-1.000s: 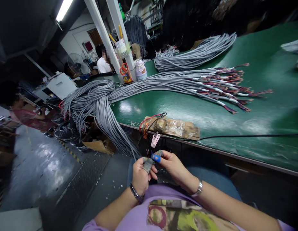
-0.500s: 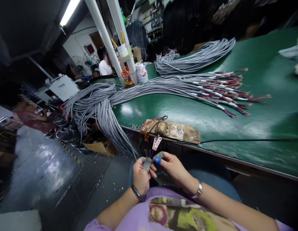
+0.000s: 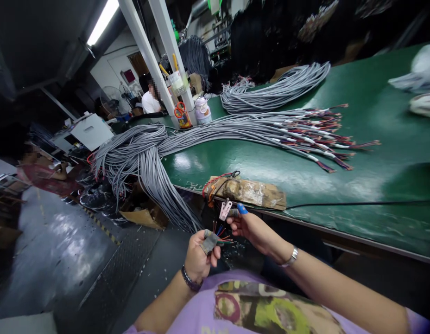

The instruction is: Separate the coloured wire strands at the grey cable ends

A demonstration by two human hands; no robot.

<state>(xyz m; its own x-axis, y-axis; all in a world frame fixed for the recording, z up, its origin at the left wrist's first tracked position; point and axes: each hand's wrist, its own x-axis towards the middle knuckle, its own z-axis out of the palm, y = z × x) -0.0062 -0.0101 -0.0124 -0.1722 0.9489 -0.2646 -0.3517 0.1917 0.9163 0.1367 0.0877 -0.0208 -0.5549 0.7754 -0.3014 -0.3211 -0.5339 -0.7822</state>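
Observation:
My left hand (image 3: 199, 254) is closed round the end of a grey cable, its thumb wrapped in grey tape. Thin coloured wires (image 3: 221, 235) fan out from the cable end, just below the table's front edge. My right hand (image 3: 251, 225) is raised to the right of them, reaching a pink clip (image 3: 224, 209) that hangs from the table edge. Its fingertips wear grey and blue covers and pinch at the clip. A taped brown block (image 3: 251, 191) with red and black leads lies on the green table (image 3: 375, 181) just above both hands.
A long bundle of grey cables (image 3: 215, 132) with stripped coloured ends crosses the table and spills over its left edge to the floor. A second coil (image 3: 270, 88) lies farther back. White posts, a jar and scissors stand at the far end. A person sits in the background.
My right hand left the wire ends and rose to the pink clip at the table edge. My left hand dropped slightly, with the wires now fanned out in the open.

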